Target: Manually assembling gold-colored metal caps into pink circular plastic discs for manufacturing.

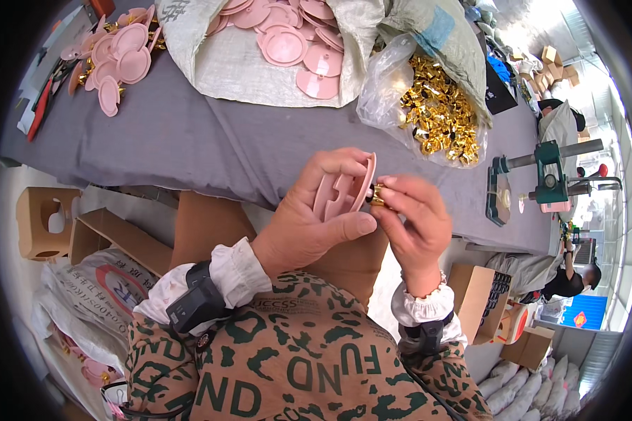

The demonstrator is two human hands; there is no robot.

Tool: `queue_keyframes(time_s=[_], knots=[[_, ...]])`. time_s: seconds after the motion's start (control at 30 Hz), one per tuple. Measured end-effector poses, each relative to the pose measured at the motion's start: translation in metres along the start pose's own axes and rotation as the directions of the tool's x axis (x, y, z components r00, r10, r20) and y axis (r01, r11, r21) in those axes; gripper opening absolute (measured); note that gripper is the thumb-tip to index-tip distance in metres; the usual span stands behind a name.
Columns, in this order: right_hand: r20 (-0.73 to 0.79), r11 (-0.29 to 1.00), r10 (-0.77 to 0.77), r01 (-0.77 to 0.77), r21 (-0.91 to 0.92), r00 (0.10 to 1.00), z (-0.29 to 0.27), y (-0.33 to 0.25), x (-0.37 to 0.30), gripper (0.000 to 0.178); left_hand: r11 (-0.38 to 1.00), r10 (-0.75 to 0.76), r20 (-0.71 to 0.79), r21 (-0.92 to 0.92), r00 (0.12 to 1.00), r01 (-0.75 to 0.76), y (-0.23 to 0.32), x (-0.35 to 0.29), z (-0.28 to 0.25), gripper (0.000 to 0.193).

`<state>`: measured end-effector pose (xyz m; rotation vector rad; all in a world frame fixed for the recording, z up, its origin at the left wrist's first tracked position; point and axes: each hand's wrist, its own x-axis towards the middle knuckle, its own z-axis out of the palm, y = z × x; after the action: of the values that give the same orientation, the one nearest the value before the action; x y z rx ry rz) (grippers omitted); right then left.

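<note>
My left hand [295, 228] is closed round a pink plastic lid-like piece [343, 193], which is tilted on edge with its ribbed, slotted side showing. Fingers of my right hand [420, 221] pinch a small shiny gold fitting [377, 196] against the outer face of that piece. A dark bit shows between the two, but how far they are joined is hidden. Both hands are above my lap, by the near edge of the table. Beyond them, several pink round pieces [284, 46] lie in an opened white woven sack [225, 77].
A clear plastic bag [385, 88] spills many gold fittings [442, 112]. More pink pieces [119, 59] are piled at the far left near red-handled pliers [40, 109]. A green hand press [548, 172] stands on the grey-covered table [168, 140] at right. Cardboard boxes [45, 224] sit below.
</note>
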<state>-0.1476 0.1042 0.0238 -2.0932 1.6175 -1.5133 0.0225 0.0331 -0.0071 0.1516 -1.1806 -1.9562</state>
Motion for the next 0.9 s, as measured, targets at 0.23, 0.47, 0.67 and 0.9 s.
queue_keyframes(time_s=[0.23, 0.47, 0.67, 0.9], knots=[[0.065, 0.981, 0.184, -0.179, -0.073, 0.981, 0.013, -0.015, 0.002, 0.020, 0.891, 0.212, 0.101, 0.388, 0.972, -0.234, -0.003, -0.004, -0.016, 0.054], [0.390, 0.215, 0.733, -0.734, 0.644, 0.557, 0.050, -0.008, 0.006, 0.028, 0.824, 0.211, 0.023, 0.534, 0.977, -0.190, 0.003, -0.018, -0.045, 0.051], [0.235, 0.310, 0.740, -0.629, 0.713, 0.631, 0.049, 0.024, 0.009, 0.026, 0.907, -0.191, -0.460, -0.421, 0.867, -0.024, 0.067, 0.000, -0.078, 0.036], [0.029, 0.471, 0.721, -0.521, 0.712, 0.692, 0.056, 0.058, 0.003, 0.023, 0.753, 0.461, -0.441, 0.654, 0.770, -0.077, 0.202, 0.068, -0.189, 0.039]])
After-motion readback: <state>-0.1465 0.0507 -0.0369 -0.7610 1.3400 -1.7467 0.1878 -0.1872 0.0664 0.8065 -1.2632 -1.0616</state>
